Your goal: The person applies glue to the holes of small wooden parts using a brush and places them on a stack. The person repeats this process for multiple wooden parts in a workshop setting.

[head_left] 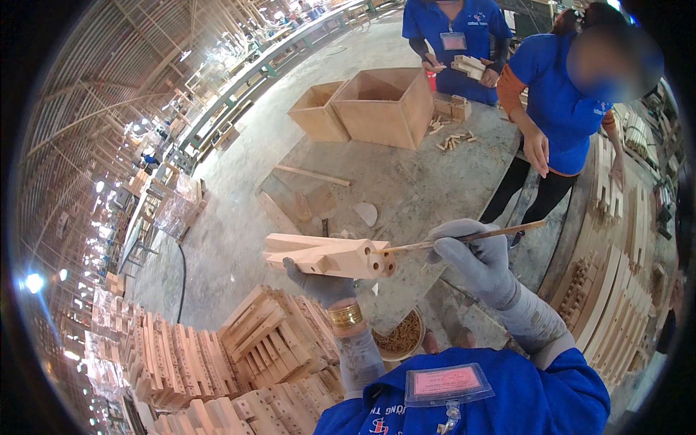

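While your left hand [316,284] grips the wooden pieces [335,254] from below by the near edge of the tabletop [442,177], your right hand [473,259] pinching a thin stick [511,230], cradle those likely stiff, light parts mid-length (smooth faces may slip).

1. Up on the wearer's head, left lens of the pair, and we're angled down and forward, the chest badge [448,383] on the near side of the wooden pieces [326,257]!
2. Close in: the wooden pieces sit near mid-view.
3. And so wide! Beyond them, a large box [380,116]; far to their left, roof [94,80] curving with the fisheye.
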The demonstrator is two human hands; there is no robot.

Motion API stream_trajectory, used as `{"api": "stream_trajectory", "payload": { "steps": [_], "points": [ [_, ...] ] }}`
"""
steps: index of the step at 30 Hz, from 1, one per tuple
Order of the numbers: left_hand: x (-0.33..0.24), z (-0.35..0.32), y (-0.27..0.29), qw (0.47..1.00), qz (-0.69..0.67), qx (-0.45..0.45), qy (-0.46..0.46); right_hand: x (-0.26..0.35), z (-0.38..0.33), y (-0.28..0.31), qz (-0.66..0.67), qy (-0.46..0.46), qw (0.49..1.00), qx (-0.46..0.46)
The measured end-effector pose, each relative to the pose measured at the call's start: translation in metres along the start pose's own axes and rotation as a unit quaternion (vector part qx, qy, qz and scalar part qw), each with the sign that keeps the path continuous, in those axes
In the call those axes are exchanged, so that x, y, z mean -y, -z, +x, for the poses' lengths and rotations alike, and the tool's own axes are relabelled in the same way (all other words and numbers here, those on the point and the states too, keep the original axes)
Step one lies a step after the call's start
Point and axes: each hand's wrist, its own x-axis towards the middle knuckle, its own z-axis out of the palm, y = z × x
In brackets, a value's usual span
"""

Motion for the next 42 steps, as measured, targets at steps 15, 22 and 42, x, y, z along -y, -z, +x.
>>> {"api": "stream_trajectory", "payload": {
  "steps": [15, 22, 42],
  "points": [
    [-0.007, -0.006, 0.000, 1.000, 0.026, 0.007, -0.003, -0.003, -0.002, -0.012, 0.007, 0.001, 1.000, -0.003],
    [-0.010, -0.008, -0.005, 0.999, 0.035, 0.009, 0.004, 0.011, -0.011, 0.005, 0.083, -0.045, 0.993, -0.076],
    [0.005, 0.006, -0.001, 0.991, -0.015, 0.100, 0.087, 0.032, 0.002, 0.030, -0.337, 0.261, 0.879, 0.214]
  ]
}}
